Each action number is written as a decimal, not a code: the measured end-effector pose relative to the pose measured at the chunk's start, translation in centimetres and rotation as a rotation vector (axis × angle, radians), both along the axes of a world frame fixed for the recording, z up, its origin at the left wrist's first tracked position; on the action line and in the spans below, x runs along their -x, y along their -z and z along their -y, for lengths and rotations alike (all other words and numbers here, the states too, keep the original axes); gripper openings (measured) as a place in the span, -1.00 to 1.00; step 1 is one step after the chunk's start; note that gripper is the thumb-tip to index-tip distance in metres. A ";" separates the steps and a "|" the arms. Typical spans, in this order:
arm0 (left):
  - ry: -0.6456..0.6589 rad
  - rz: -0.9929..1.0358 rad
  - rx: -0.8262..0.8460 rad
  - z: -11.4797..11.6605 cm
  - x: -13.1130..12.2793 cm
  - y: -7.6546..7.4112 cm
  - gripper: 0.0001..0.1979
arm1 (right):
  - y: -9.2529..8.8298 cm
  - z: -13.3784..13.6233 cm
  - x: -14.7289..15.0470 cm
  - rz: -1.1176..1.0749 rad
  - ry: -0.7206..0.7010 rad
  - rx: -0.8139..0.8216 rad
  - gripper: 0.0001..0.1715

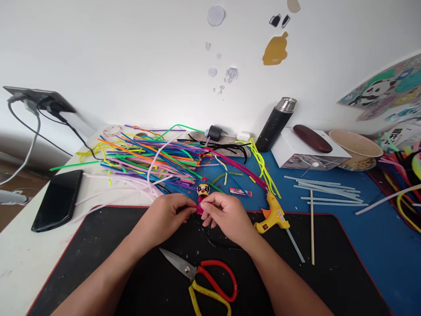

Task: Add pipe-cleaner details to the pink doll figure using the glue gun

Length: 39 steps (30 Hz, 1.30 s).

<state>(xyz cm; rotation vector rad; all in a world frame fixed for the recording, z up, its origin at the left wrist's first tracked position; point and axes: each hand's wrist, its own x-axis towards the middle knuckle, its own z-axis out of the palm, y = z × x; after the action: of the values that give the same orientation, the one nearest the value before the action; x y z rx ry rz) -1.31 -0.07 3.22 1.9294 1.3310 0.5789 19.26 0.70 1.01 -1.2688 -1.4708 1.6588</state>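
Since the phone (57, 202) lay beyond the mat's (82, 250) left edge, it seemed parked out of the way; the pipe cleaners (148, 153) were heaped behind, perhaps for easy reach; the left hand (167, 217), thumb and fingertips drawn in, met the small figure's (203, 190) magenta lower part opposite the right hand (226, 215), probably steadying it, though actual gripping could not be told; the glue gun (272, 213) pointed away, likely for safety.
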 end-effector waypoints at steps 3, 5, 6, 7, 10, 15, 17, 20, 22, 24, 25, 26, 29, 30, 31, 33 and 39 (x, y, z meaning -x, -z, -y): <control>0.092 -0.154 -0.080 0.2 0.0 0.5 -0.79 | 0.4 0.1 0.2 0.064 -0.064 -0.020 -0.82; 0.111 -0.191 -0.077 0.2 0.0 0.7 -0.78 | 0.6 0.1 0.2 0.091 -0.087 -0.041 -0.84; 0.097 -0.170 -0.057 0.2 0.0 0.7 -0.79 | 0.6 0.1 0.2 0.088 -0.081 -0.045 -0.83; 0.067 -0.122 -0.029 0.1 0.0 0.7 -0.80 | 0.6 0.1 0.2 0.072 -0.061 -0.041 -0.83; -0.058 0.120 0.119 0.0 0.1 0.6 -0.83 | 0.1 -0.1 0.0 -0.025 0.020 0.004 -0.76; -0.152 0.527 0.439 -0.2 0.0 0.7 -0.64 | -0.4 -0.4 -0.2 -0.161 0.079 0.061 -0.60; -0.166 0.627 0.497 -0.3 -0.1 0.6 -0.61 | -0.3 -0.5 -0.1 -0.195 0.097 0.067 -0.56; -0.196 0.699 0.536 -0.6 -0.2 0.3 -0.55 | -0.2 -0.6 -0.2 -0.218 0.128 0.066 -0.54; -0.209 0.723 0.558 -0.7 -0.2 0.3 -0.53 | -0.2 -0.7 -0.2 -0.216 0.134 0.065 -0.54; -0.228 0.748 0.580 -0.7 -0.2 0.6 -0.53 | -0.3 -0.6 -0.2 -0.209 0.126 0.060 -0.54; -0.234 0.763 0.591 -0.7 -0.2 0.7 -0.53 | -0.4 -0.6 -0.2 -0.206 0.121 0.056 -0.54; -0.239 0.777 0.603 -0.7 -0.2 0.9 -0.54 | -0.4 -0.6 -0.2 -0.202 0.114 0.052 -0.54; -0.225 0.803 0.644 -0.6 -0.2 1.3 -0.56 | -0.5 -0.6 -0.2 -0.197 0.096 0.046 -0.55; -0.211 0.802 0.659 -0.6 -0.2 1.3 -0.57 | -0.5 -0.6 -0.3 -0.196 0.093 0.043 -0.54; -0.196 0.796 0.672 -0.6 -0.3 1.3 -0.57 | -0.4 -0.6 -0.3 -0.195 0.091 0.039 -0.54; -0.171 0.776 0.686 -0.6 -0.3 1.2 -0.58 | -0.4 -0.6 -0.3 -0.187 0.092 0.033 -0.54; -0.181 0.762 0.693 -0.6 -0.2 1.1 -0.59 | -0.4 -0.5 -0.2 -0.168 0.085 0.037 -0.54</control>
<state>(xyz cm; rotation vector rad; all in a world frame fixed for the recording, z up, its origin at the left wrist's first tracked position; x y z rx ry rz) -1.14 0.55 2.17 0.8902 1.0061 0.7203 19.44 1.17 1.43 -1.1638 -1.2752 1.6994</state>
